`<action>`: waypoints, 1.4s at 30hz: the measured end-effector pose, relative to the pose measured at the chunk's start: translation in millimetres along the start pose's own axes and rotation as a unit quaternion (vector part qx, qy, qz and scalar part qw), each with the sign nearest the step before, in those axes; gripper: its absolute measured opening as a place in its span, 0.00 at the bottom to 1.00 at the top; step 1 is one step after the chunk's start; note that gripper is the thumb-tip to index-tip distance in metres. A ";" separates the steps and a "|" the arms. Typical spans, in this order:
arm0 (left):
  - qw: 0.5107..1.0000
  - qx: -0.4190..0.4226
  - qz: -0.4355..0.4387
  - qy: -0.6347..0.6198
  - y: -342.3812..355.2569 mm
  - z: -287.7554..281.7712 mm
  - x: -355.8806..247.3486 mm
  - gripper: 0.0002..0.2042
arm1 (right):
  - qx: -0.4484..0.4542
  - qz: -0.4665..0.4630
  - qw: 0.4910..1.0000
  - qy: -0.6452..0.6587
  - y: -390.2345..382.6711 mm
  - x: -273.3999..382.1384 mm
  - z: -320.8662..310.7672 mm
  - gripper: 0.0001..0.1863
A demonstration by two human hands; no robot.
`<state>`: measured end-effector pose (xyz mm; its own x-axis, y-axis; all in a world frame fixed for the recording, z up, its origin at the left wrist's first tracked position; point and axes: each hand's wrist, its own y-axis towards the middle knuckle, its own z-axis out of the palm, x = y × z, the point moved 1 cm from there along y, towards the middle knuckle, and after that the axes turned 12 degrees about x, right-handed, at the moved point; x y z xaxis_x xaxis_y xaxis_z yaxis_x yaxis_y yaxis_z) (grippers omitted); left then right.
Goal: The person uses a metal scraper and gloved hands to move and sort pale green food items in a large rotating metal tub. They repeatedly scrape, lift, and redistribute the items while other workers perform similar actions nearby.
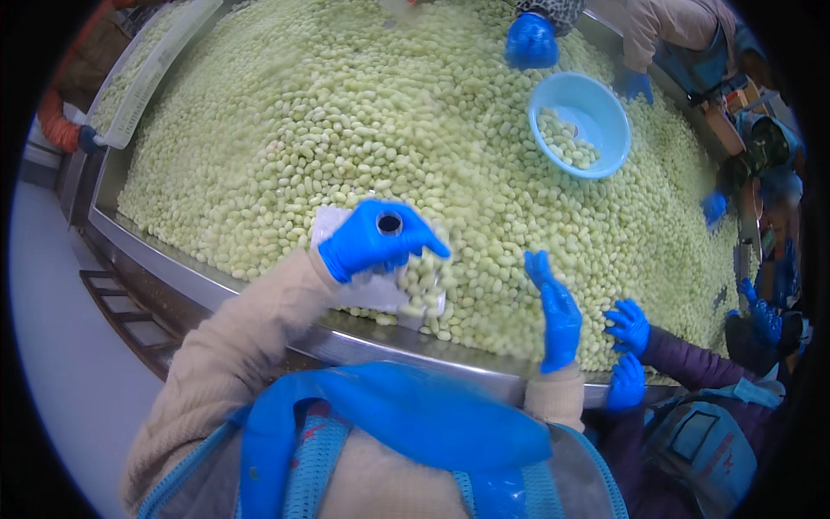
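Blue-gloved, my left hand [372, 238] is closed around a short tube [389, 225] with a metal rim and dark centre, seen end-on. Its index finger points to the right. Beneath that hand lies a whitish translucent tray [372, 297], partly hidden, with some pale green oval fruits [424, 281] at its right side. My right hand [558, 316], also gloved in blue, is raised over the fruit with its fingers stretched away from me. Nothing shows in it.
A wide metal-rimmed table [406, 350] bears a deep heap of these fruits. A light blue basin [612, 112] with some fruits stands at the far right. Co-workers' gloved hands [629, 327] work close on my right and across the table. A white crate [130, 112] sits far left.
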<state>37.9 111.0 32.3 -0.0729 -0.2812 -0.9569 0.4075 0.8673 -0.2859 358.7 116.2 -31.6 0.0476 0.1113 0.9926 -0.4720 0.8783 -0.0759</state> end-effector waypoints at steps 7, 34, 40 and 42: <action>0.933 -0.066 0.347 0.076 43.3 -25.4 -106.6 0.19 | -0.097 -0.027 0.994 -0.029 -41.0 4.0 -10.0 0.23; 0.931 -0.127 0.320 0.122 32.8 -153.0 -93.9 0.18 | -0.078 0.164 0.976 0.123 34.5 -14.4 -11.5 0.32; 0.924 -0.102 0.355 0.102 71.0 -126.0 -127.1 0.20 | -0.153 0.073 0.984 0.053 44.4 -22.5 8.7 0.19; 0.939 -0.133 0.299 0.108 114.6 -141.5 -38.8 0.17 | -0.116 0.084 0.989 -0.033 50.3 -20.2 11.5 0.15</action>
<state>-41.4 279.4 29.4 -0.0981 0.3541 -0.9300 0.1953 0.9232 0.3310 323.9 152.7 -54.4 -0.0765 0.2412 0.9674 -0.2522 0.9341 -0.2528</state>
